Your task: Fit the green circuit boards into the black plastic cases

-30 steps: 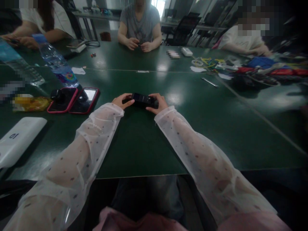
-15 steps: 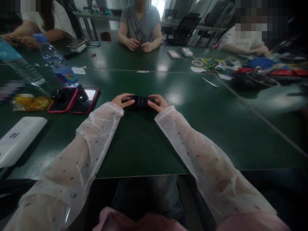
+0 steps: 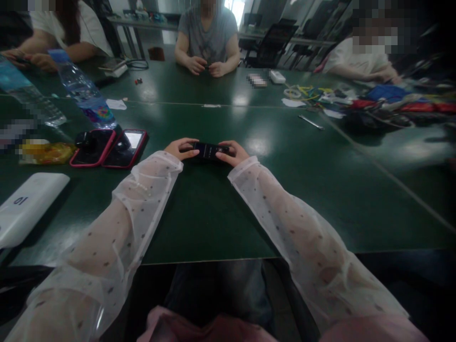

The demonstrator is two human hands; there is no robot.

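Note:
A black smartphone (image 3: 206, 150) lies sideways between my hands over the green table (image 3: 210, 209), with small light marks on its dark screen. My left hand (image 3: 181, 148) grips its left end, the thumb resting on the front. At the right end my right hand (image 3: 234, 153) is closed round it, with that thumb on the screen side. The fingers behind the phone are partly hidden. Sheer white dotted sleeves cover both my forearms.
To the left are two red-rimmed phones (image 3: 124, 148), a water bottle (image 3: 83, 92), a yellow packet (image 3: 50, 153) and a white power bank (image 3: 33, 204). A wrench (image 3: 311, 122) and tangled cables (image 3: 309, 93) lie on the right. Several people sit around the table.
My right thumb has shifted slightly to the left along the phone's screen. My left hand and the phone stay almost where they were.

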